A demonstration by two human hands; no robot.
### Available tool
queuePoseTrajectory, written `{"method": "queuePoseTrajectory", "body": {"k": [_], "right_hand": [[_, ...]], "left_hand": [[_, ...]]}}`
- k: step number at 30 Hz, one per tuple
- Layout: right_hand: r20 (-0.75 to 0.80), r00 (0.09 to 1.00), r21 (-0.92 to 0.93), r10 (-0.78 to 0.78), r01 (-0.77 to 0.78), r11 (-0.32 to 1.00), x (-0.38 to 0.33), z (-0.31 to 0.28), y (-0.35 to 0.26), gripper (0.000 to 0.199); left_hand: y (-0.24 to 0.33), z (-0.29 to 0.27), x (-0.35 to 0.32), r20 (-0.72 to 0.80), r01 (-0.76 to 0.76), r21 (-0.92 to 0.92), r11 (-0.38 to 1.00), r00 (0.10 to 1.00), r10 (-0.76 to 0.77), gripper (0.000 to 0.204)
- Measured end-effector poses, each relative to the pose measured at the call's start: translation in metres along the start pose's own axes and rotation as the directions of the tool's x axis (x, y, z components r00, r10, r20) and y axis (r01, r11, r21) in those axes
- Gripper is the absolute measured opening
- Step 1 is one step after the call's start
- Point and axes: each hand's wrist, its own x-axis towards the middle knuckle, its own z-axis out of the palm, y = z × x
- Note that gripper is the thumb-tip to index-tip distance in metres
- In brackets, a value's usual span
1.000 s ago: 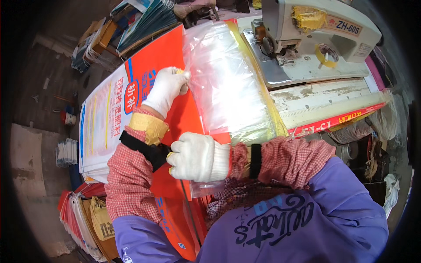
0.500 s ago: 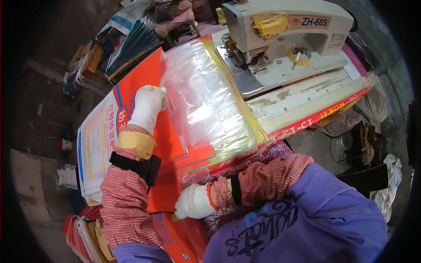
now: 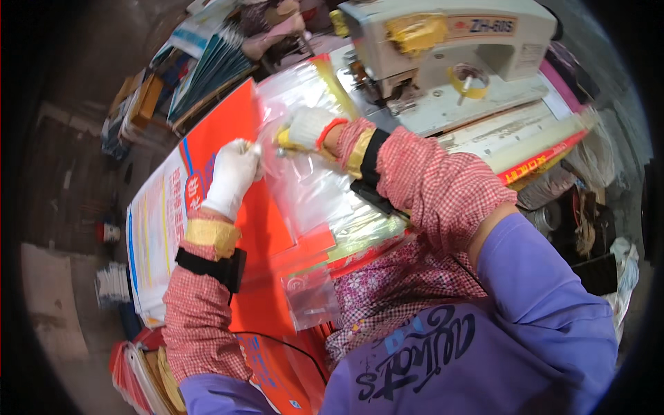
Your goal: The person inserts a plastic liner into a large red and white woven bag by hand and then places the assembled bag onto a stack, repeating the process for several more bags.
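Note:
My left hand (image 3: pixel 233 178), in a white glove, is pinched on the near-left edge of a stack of clear plastic bags (image 3: pixel 315 183). Beneath it lies an orange-red printed sack (image 3: pixel 221 121). My right hand (image 3: pixel 312 129), in a white glove with yellow fingertips, is over the bags, a little to the right of the left hand. Its fingers are curled and somewhat smeared by motion; what they hold, if anything, cannot be made out. White printed sacks (image 3: pixel 162 232) extend from under the orange-red one on the left.
A pale sewing machine (image 3: pixel 443 62) stands at the far right, with a tape roll (image 3: pixel 469 81) on its bed. Bundled sacks (image 3: pixel 207 69) sit at the far left. A dark cord (image 3: pixel 290 346) crosses the orange sacks by my lap. Folded bags (image 3: pixel 138 377) stand lower left.
My right hand has moved from beside my lap up and forward onto the clear plastic bags. My left hand keeps its pinch in nearly the same place.

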Motion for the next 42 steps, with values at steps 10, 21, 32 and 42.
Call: {"method": "queuePoseTrajectory", "body": {"k": [10,21,32,42], "right_hand": [[-0.374,0.901,-0.398,-0.223,0.061,0.915,-0.013,-0.008,-0.044,0.037],[-0.488,0.476,-0.576,-0.732,0.455,0.680,-0.016,-0.006,-0.017,0.021],[-0.464,0.886,-0.073,-0.016,-0.021,0.997,0.083,0.059,0.003,0.013],[-0.480,0.869,0.567,-0.118,0.410,0.714,0.041,0.108,0.041,0.032]], "left_hand": [[0.021,-0.025,-0.015,0.128,-0.423,-0.260,0.868,0.876,0.465,0.014],[0.017,-0.103,-0.028,-0.063,-0.596,-0.113,0.795,0.803,0.593,0.010],[0.043,-0.025,-0.176,0.428,-0.471,0.102,0.876,0.816,0.389,0.010],[0.104,-0.011,-0.145,0.760,-0.423,0.059,0.904,0.606,0.234,0.013]]}}
